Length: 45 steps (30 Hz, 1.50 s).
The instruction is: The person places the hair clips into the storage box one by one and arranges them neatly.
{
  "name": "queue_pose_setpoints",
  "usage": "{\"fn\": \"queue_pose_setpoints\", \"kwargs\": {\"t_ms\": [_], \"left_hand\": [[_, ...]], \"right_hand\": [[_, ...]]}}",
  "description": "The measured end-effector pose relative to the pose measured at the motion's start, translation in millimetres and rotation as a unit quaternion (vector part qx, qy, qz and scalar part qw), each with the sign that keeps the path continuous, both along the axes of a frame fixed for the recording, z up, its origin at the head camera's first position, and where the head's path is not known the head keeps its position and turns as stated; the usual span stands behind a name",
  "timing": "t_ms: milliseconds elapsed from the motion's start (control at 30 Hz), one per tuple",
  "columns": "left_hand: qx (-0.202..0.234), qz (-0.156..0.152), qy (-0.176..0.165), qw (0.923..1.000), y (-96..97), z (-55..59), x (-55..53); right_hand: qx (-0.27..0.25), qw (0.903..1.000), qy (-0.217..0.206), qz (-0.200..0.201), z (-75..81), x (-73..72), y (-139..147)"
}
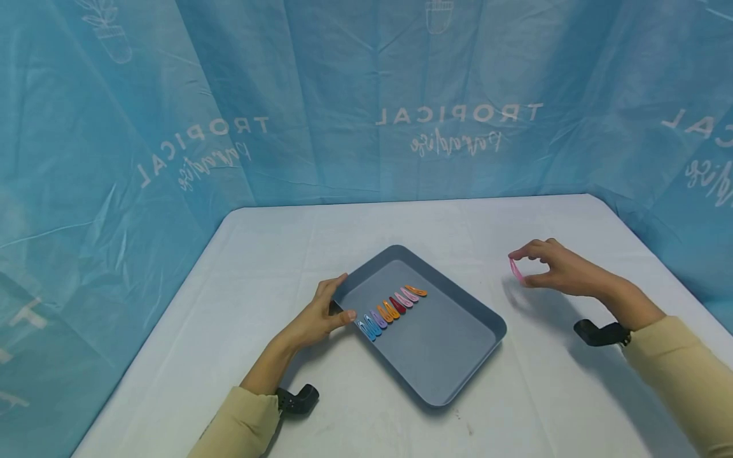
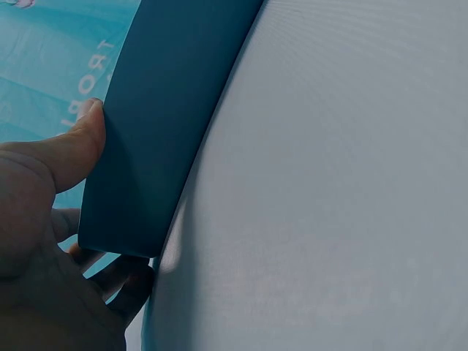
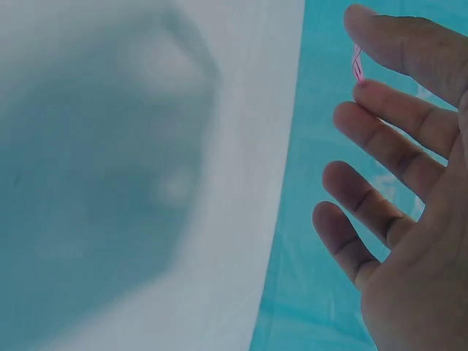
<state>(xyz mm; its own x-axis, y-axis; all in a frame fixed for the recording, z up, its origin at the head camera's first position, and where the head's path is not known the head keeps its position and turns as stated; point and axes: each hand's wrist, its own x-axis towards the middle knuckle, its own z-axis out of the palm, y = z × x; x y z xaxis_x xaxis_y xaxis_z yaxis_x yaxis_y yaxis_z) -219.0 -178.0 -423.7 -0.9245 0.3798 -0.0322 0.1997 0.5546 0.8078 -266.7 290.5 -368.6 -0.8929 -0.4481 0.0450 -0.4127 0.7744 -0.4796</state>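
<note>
My right hand (image 1: 564,270) is raised over the table to the right of the tray, pinching a pink snap hair clip (image 1: 516,270) end to end between thumb and index finger. In the right wrist view the clip (image 3: 357,64) spans the two fingertips, with the other fingers spread apart. A grey rectangular tray (image 1: 441,356) lies turned at an angle on the table. My left hand (image 1: 315,321) grips its left corner, thumb at the rim and fingers around the outside. Inside the tray, a slanting row of snap clips (image 1: 388,310) runs from blue through purple, orange, red and pink to orange.
A white cloth covers the table (image 1: 275,254). Blue printed curtains (image 1: 343,146) hang behind it and at both sides. Each wrist wears a black camera mount, such as the left mount (image 1: 299,401).
</note>
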Motion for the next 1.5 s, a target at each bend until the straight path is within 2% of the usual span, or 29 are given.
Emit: {"fn": "queue_pose_setpoints", "kwargs": {"t_ms": [267, 667, 1133, 1500], "left_hand": [[0.000, 0.000, 0.002, 1.0000, -0.7, -0.1, -0.3], [0.002, -0.003, 0.001, 1.0000, -1.3, -0.3, -0.3], [0.002, -0.001, -0.002, 1.0000, -0.8, 1.2, 0.8], [-0.001, -0.001, -0.002, 1.0000, -0.9, -0.5, 0.3]], "right_hand": [[-0.003, 0.9993, 0.014, 0.034, 9.5, -4.9, -29], [0.010, 0.9975, 0.004, 0.070, 14.5, -14.4, -73], [0.018, 0.9940, -0.006, 0.107, 10.0, -25.5, -111], [0.046, 0.9886, -0.024, 0.141, 2.0, -35.0, -130]]}}
